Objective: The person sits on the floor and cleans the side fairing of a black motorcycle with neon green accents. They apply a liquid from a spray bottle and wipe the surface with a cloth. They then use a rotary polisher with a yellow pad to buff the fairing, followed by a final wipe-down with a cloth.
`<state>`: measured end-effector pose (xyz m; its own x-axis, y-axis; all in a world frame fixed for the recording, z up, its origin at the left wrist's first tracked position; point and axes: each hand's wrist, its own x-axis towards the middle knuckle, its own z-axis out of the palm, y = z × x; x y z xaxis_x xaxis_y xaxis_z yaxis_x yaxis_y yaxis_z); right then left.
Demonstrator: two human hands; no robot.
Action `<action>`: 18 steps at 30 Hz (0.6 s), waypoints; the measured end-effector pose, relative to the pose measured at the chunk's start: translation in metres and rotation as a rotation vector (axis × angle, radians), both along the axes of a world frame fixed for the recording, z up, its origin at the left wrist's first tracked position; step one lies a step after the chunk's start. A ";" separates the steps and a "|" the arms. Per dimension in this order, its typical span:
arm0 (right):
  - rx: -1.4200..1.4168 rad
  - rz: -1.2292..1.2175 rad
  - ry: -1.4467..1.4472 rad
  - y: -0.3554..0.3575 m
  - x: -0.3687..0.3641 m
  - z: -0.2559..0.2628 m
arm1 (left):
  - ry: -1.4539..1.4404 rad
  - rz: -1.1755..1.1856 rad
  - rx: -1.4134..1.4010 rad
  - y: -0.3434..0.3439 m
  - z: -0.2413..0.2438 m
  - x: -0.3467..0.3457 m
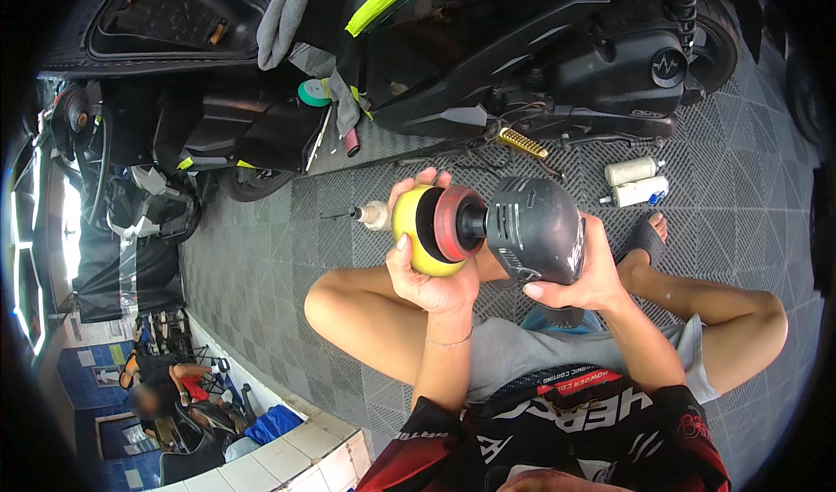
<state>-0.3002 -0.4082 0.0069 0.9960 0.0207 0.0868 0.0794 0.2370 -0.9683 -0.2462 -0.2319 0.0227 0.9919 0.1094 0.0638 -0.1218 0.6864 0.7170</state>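
In front of me, my left hand (pixel 431 283) grips a yellow foam polishing pad (pixel 410 221) with a black backing, fingers around its rim. The pad meets the red backing plate (pixel 450 224) of a black power polisher (pixel 535 227); whether it is fully seated on the plate I cannot tell. My right hand (pixel 591 270) is wrapped around the polisher's scuffed head, thumb underneath. A black neck joins the plate to the head. The tool is held sideways above my lap. Past the pad lies a small bottle (pixel 375 216) with a dark nozzle.
A black scooter (pixel 555 80) stands close beyond my hands, its gold-coloured footpeg (pixel 522 142) jutting out. Two bottles (pixel 637 182) lie near my sandalled foot. A green pad (pixel 314 92) and grey cloth (pixel 345 103) rest by the bodywork. A person (pixel 157 387) sits at lower left.
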 end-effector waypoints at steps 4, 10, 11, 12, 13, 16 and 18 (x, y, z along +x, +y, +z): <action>0.000 0.010 -0.006 -0.001 0.002 -0.002 | -0.038 -0.018 0.055 -0.001 -0.002 0.000; -0.073 0.019 -0.059 -0.005 0.002 -0.005 | -0.088 -0.023 0.119 0.000 -0.006 -0.002; -0.073 0.036 -0.065 -0.007 0.003 -0.005 | -0.086 -0.025 0.124 -0.002 -0.004 -0.004; -0.072 0.051 -0.070 -0.008 0.004 -0.005 | -0.083 -0.028 0.130 -0.003 -0.003 -0.004; -0.077 0.055 -0.084 -0.009 0.005 -0.006 | -0.089 -0.032 0.127 -0.002 -0.003 -0.004; -0.093 0.059 -0.122 -0.008 0.008 -0.008 | -0.102 -0.044 0.122 0.000 -0.006 -0.003; -0.100 0.054 -0.145 -0.006 0.009 -0.009 | -0.109 -0.049 0.126 0.002 -0.008 -0.003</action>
<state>-0.2915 -0.4143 -0.0026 0.9705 0.0894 0.2241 0.2095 0.1481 -0.9665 -0.2492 -0.2295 0.0152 0.9824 0.0450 0.1815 -0.1720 0.5992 0.7819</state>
